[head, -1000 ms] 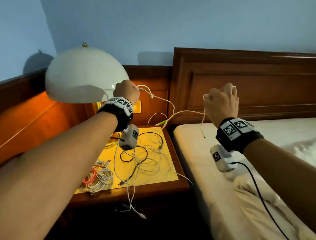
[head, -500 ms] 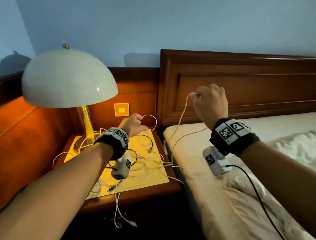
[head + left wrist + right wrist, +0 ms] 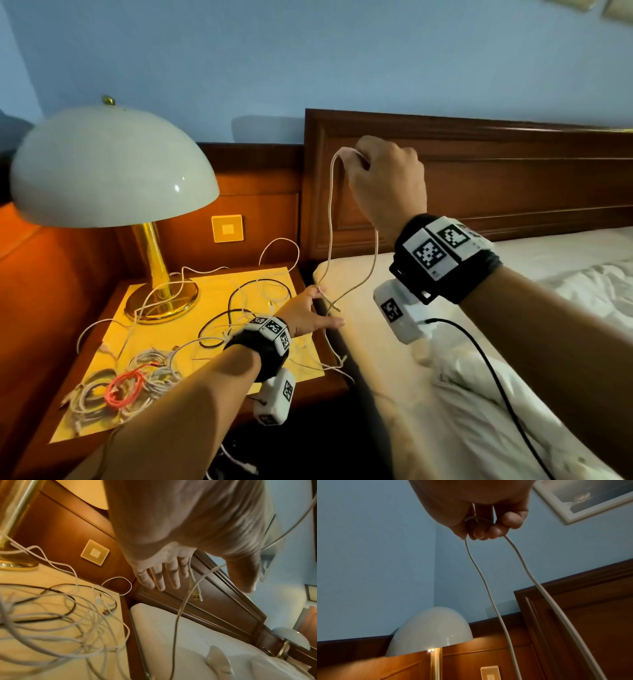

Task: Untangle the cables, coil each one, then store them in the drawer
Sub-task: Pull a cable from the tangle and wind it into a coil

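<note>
My right hand (image 3: 363,162) is raised in front of the headboard and grips the bend of a white cable (image 3: 329,219); the right wrist view shows its fingers (image 3: 485,533) curled round the cable (image 3: 489,591). Two strands hang down from it. My left hand (image 3: 323,308) is low at the nightstand's right edge, with straight fingers (image 3: 161,578). One hanging strand (image 3: 177,618) passes between its thumb and fingers. A loose tangle of white and black cables (image 3: 239,308) lies on the nightstand. Several coiled cables, one of them red (image 3: 123,389), lie at its front left.
A domed white lamp (image 3: 109,168) on a brass stem stands at the back left of the nightstand (image 3: 329,385). The bed (image 3: 394,411) with rumpled white sheets lies to the right, against a wooden headboard (image 3: 513,178). A wall switch (image 3: 227,228) sits behind the nightstand. A cable end hangs below the nightstand's front.
My left hand has dropped from beside the lamp shade to the nightstand's right edge and let go of the cable. My right hand stays raised with the cable, which now hangs slack.
</note>
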`<state>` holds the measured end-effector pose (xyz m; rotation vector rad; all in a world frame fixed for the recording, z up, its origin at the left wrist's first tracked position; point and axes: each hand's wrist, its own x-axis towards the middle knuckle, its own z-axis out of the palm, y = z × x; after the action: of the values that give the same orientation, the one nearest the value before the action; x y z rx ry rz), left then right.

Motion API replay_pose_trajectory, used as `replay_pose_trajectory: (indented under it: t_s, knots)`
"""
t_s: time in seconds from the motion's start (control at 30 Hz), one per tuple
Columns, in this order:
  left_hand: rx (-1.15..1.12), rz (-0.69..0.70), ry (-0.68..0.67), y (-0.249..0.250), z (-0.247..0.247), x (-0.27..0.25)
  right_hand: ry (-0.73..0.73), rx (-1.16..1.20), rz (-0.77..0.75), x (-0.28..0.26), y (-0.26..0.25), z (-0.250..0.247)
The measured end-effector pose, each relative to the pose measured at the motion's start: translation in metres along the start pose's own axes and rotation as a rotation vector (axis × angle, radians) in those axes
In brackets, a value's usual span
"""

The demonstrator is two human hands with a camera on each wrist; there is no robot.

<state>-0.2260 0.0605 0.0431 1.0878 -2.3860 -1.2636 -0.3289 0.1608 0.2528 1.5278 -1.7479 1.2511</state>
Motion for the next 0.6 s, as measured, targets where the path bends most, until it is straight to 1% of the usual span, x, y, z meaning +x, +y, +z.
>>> replay_pose_trajectory:
  t_s: [0.07, 0.13, 0.17, 0.2, 0.27, 0.37, 0.5, 0.6]
  knots:
    - [0.034, -0.01, -0.086, 0.004, 0.01, 0.002, 0.001, -0.004, 0.046, 0.003, 0.002, -0.006]
    - [0.186, -0.026, -0.165, 0.002, 0.015, 0.001, -0.003, 0.002, 0.1, 0.003, 0.009, -0.008]
    - [0.237, -0.033, -0.174, -0.001, 0.015, 0.001, -0.006, 0.0, 0.12, 0.001, 0.014, -0.008]
    - [0.243, -0.038, -0.168, -0.006, 0.015, 0.001, -0.014, 0.001, 0.135, -0.002, 0.019, -0.007]
    - [0.189, -0.067, -0.139, -0.017, 0.01, -0.001, -0.054, 0.01, 0.147, -0.011, 0.03, -0.003]
    - [0.157, -0.161, -0.071, -0.028, -0.005, -0.005, -0.102, 0.015, 0.164, -0.022, 0.047, 0.001]
    - [0.065, -0.26, 0.093, -0.032, -0.032, -0.008, -0.055, 0.034, 0.196, -0.016, 0.064, -0.008]
    - [-0.063, -0.379, 0.146, -0.041, -0.042, -0.012, 0.016, 0.024, 0.258, -0.001, 0.076, -0.021]
